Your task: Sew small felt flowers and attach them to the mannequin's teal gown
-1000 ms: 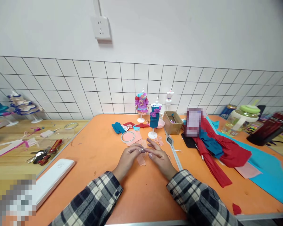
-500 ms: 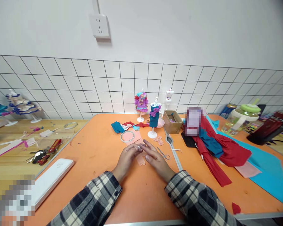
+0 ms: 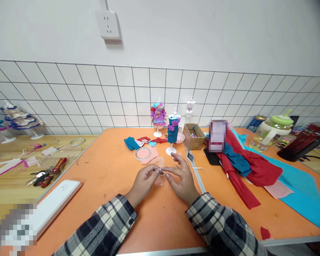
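Over the orange table [image 3: 104, 170], my left hand [image 3: 143, 182] pinches something tiny and pale between thumb and fingertips, too small to name. My right hand [image 3: 183, 180] has its fingers spread, the index fingertip touching or close to that pinch. Thin pink fabric scraps [image 3: 158, 182] lie beneath and behind my hands. Just beyond are a pink cloth piece [image 3: 154, 151] and a pale ring [image 3: 150, 155] resting on it. A small dress form [image 3: 172, 133] in teal cloth with purple flowers stands behind my right hand, which hides the scissors.
A cardboard box [image 3: 196, 141] and a dressed mini mannequin [image 3: 158, 115] stand at the back. A zipper [image 3: 197, 174] runs down right of my hands. Farther right are red cloth [image 3: 264, 170], a phone [image 3: 218, 137] and bottles. A white power bank [image 3: 60, 202] lies left.
My right hand's fingers have lifted and spread, its index finger now reaching toward my left fingertips. My left hand keeps its pinch. The view has shifted slightly.
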